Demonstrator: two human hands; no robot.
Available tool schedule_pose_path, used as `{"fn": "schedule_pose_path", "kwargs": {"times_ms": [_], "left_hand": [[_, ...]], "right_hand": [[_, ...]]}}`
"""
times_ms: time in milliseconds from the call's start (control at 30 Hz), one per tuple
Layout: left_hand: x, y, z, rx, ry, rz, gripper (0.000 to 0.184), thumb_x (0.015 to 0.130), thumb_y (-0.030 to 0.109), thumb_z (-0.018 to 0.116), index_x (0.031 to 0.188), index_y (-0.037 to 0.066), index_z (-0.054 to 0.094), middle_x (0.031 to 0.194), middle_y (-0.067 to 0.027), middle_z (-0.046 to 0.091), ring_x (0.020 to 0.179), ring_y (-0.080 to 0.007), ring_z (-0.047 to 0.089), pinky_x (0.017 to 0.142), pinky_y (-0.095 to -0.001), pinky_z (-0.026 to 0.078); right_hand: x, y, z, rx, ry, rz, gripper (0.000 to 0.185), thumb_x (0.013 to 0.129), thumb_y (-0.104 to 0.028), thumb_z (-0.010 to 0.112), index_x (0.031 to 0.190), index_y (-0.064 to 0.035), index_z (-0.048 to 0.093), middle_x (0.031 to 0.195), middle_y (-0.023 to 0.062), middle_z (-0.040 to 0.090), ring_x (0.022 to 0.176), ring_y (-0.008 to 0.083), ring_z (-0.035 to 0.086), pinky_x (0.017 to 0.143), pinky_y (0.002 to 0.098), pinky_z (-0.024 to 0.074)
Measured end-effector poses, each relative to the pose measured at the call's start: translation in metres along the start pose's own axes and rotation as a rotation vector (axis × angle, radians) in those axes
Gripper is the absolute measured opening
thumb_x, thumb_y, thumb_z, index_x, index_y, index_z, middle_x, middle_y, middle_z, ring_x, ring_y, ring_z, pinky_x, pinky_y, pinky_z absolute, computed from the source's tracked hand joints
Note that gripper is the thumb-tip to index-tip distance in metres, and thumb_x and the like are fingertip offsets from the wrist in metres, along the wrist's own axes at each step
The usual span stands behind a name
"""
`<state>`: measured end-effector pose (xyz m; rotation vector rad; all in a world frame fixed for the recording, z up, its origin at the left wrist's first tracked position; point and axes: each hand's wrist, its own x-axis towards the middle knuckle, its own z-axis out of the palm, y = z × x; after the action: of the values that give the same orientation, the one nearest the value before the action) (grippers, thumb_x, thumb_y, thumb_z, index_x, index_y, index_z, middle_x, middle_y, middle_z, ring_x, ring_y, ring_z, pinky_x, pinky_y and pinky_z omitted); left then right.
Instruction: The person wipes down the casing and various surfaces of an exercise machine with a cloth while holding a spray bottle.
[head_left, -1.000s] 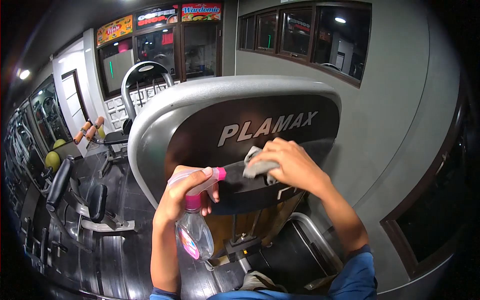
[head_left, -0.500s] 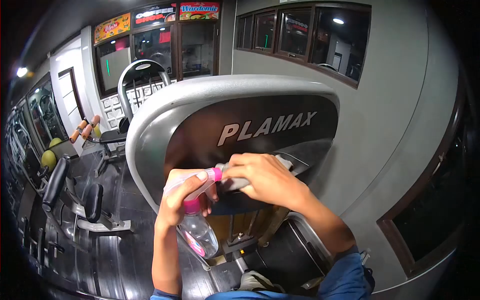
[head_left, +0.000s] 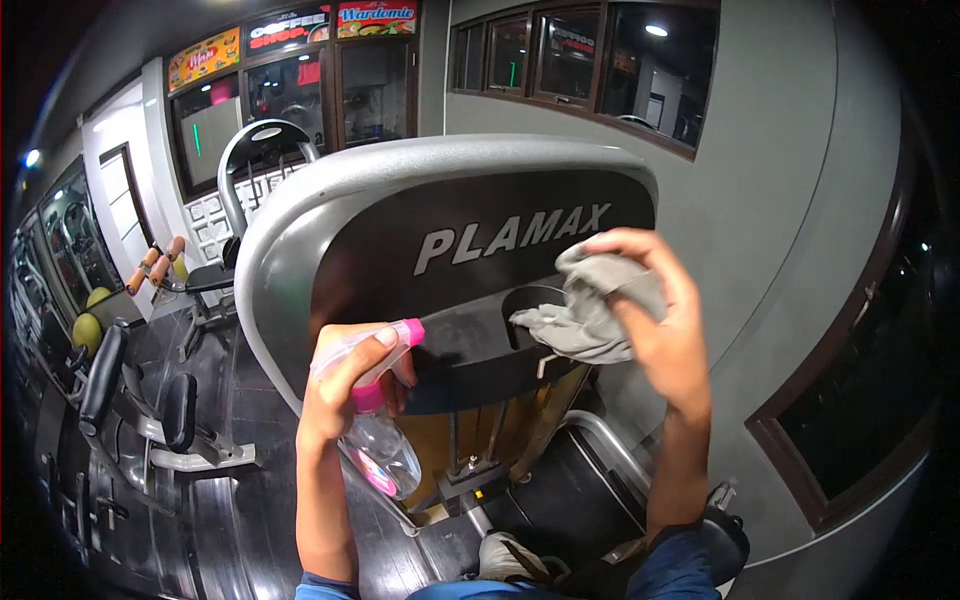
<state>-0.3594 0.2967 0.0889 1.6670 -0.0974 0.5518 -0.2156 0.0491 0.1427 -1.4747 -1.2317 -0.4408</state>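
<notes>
My left hand (head_left: 345,375) is wrapped round the neck and trigger head of a clear spray bottle (head_left: 383,455) with pink parts. Its pink nozzle points right, toward the machine's dark panel. In my right hand (head_left: 665,310) is a crumpled grey cloth (head_left: 600,305), pinched between thumb and fingers, with a loose end hanging to the left. The cloth is in front of the lower right of the black panel (head_left: 480,225) lettered PLAMAX; whether it touches the panel I cannot tell. A recessed tray (head_left: 450,335) runs below the lettering, partly hidden by the cloth.
The machine's silver frame (head_left: 430,152) curves round the panel. Beneath it are guide rods and a weight stack (head_left: 475,480). A padded bench machine (head_left: 180,420) stands to the left on the dark floor, and a grey wall (head_left: 780,250) rises at the right.
My right hand has moved right and up, away from the spray nozzle, carrying the cloth, which now shows more fully. My left hand still holds the bottle. The view has shifted slightly.
</notes>
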Motion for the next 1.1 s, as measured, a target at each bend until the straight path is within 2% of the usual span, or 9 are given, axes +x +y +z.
{"fn": "schedule_pose_path", "kwargs": {"times_ms": [200, 300, 400, 533, 667, 733, 800, 933, 1100], "left_hand": [[-0.011, 0.005, 0.019, 0.047, 0.025, 0.040, 0.043, 0.090, 0.031, 0.058, 0.065, -0.003, 0.062, 0.056, -0.0082, 0.059, 0.043, -0.0158, 0.057, 0.045, -0.0255, 0.043], [-0.026, -0.002, 0.032, 0.242, 0.045, 0.097, 0.039, 0.090, 0.025, 0.061, 0.063, -0.003, 0.061, 0.054, -0.0083, 0.057, 0.043, -0.0150, 0.056, 0.044, -0.0281, 0.039], [-0.033, -0.017, 0.049, 0.272, 0.084, 0.084, 0.037, 0.089, 0.022, 0.060, 0.063, -0.004, 0.060, 0.054, -0.0085, 0.056, 0.044, -0.0144, 0.054, 0.045, -0.0287, 0.038], [-0.040, -0.034, 0.059, 0.224, 0.106, 0.090, 0.035, 0.090, 0.021, 0.059, 0.064, -0.003, 0.060, 0.054, -0.0076, 0.056, 0.045, -0.0134, 0.055, 0.046, -0.0281, 0.039], [-0.038, -0.042, 0.060, 0.074, 0.165, 0.076, 0.037, 0.091, 0.026, 0.058, 0.066, -0.001, 0.062, 0.056, -0.0053, 0.058, 0.048, -0.0127, 0.056, 0.049, -0.0263, 0.041], [-0.035, -0.043, 0.059, 0.103, 0.193, 0.101, 0.037, 0.091, 0.026, 0.058, 0.066, -0.001, 0.063, 0.058, -0.0054, 0.059, 0.047, -0.0128, 0.056, 0.049, -0.0260, 0.042], [-0.036, -0.046, 0.054, 0.114, 0.224, 0.152, 0.037, 0.091, 0.026, 0.059, 0.067, -0.002, 0.063, 0.059, -0.0061, 0.060, 0.047, -0.0136, 0.057, 0.047, -0.0260, 0.042], [-0.033, -0.044, 0.038, 0.074, 0.217, 0.159, 0.036, 0.089, 0.028, 0.058, 0.070, -0.003, 0.064, 0.062, -0.0082, 0.061, 0.048, -0.0155, 0.059, 0.047, -0.0266, 0.045], [-0.031, -0.050, 0.022, 0.092, 0.164, 0.177, 0.038, 0.090, 0.029, 0.056, 0.071, -0.003, 0.065, 0.063, -0.0097, 0.062, 0.048, -0.0159, 0.059, 0.048, -0.0270, 0.046]], "right_hand": [[-0.019, -0.021, -0.037, 0.221, 0.244, 0.188, 0.025, 0.086, -0.001, 0.047, 0.110, -0.0019, 0.055, 0.104, 0.0052, 0.057, 0.090, 0.0112, 0.054, 0.086, 0.0271, 0.0441], [-0.036, -0.016, -0.032, -0.012, 0.023, 0.235, 0.033, 0.084, -0.009, 0.043, 0.116, -0.0025, 0.044, 0.109, 0.0094, 0.047, 0.081, 0.0104, 0.045, 0.073, 0.0256, 0.0397], [-0.062, -0.005, -0.010, 0.048, -0.101, 0.497, 0.041, 0.083, -0.005, 0.048, 0.122, -0.0024, 0.037, 0.111, 0.0114, 0.045, 0.094, 0.0136, 0.046, 0.083, 0.0262, 0.0391], [-0.104, 0.039, 0.025, 0.264, 0.134, 0.405, 0.048, 0.082, 0.006, 0.054, 0.126, -0.0019, 0.036, 0.119, 0.0124, 0.046, 0.116, 0.0168, 0.045, 0.104, 0.0314, 0.0329], [-0.136, 0.066, 0.062, 0.199, 0.400, 0.210, 0.057, 0.082, 0.012, 0.061, 0.131, -0.0020, 0.035, 0.124, 0.0154, 0.055, 0.114, 0.0187, 0.054, 0.102, 0.0324, 0.0396], [-0.137, 0.069, 0.083, 0.389, 0.488, 0.249, 0.059, 0.081, 0.012, 0.062, 0.132, -0.0011, 0.035, 0.125, 0.0166, 0.054, 0.115, 0.0197, 0.054, 0.103, 0.0329, 0.0395], [-0.132, 0.085, 0.103, 0.116, 0.618, 0.124, 0.052, 0.078, 0.016, 0.062, 0.126, 0.0005, 0.049, 0.124, 0.0147, 0.061, 0.112, 0.0211, 0.059, 0.099, 0.0334, 0.0450], [-0.118, 0.071, 0.132, -0.353, 0.612, 0.015, 0.052, 0.061, 0.015, 0.068, 0.107, -0.0095, 0.073, 0.101, 0.0097, 0.063, 0.096, 0.0316, 0.061, 0.085, 0.0388, 0.0500], [-0.142, 0.094, 0.147, -0.416, 0.417, -0.207, 0.050, 0.062, 0.004, 0.075, 0.106, -0.0184, 0.075, 0.099, 0.0032, 0.061, 0.089, 0.0234, 0.059, 0.079, 0.0381, 0.0508]]}}
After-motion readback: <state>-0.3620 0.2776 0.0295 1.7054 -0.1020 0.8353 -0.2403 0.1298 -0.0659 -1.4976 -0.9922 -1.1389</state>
